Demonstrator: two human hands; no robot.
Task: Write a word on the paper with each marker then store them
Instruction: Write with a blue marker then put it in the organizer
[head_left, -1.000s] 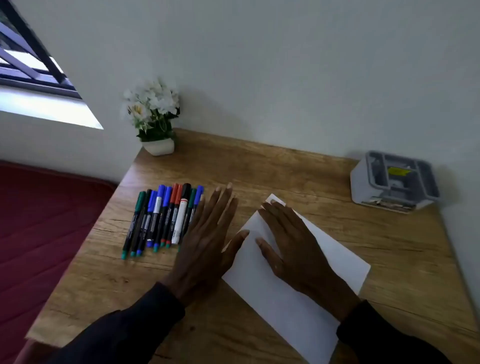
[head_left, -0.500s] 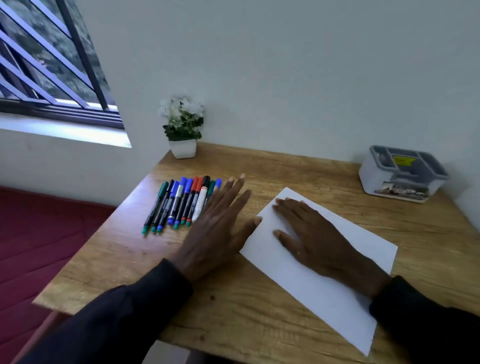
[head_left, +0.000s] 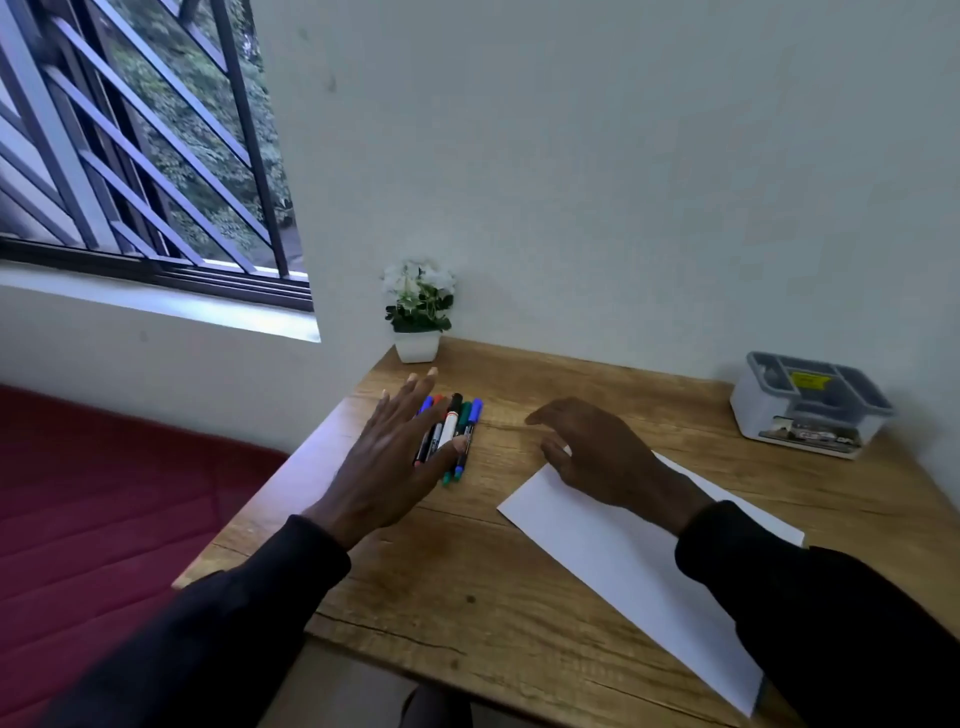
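Observation:
Several markers (head_left: 453, 426) with blue, red, black and green caps lie side by side near the desk's left edge. My left hand (head_left: 390, 457) is stretched flat over them with straight fingers, hiding most of the row; it holds nothing. A blank white sheet of paper (head_left: 618, 561) lies slanted on the desk towards the right. My right hand (head_left: 597, 457) hovers over the paper's far corner with loosely bent fingers, holding nothing. The grey storage box (head_left: 810, 410) stands at the back right of the desk.
A small white pot of white flowers (head_left: 418, 312) stands at the desk's back left corner against the wall. The wooden desk (head_left: 467, 582) ends at a left edge beside a red surface (head_left: 104, 519). A barred window is at upper left.
My left hand has moved left and forward over the markers. My right hand has lifted off the paper and shifted towards its far corner. The camera has tilted up.

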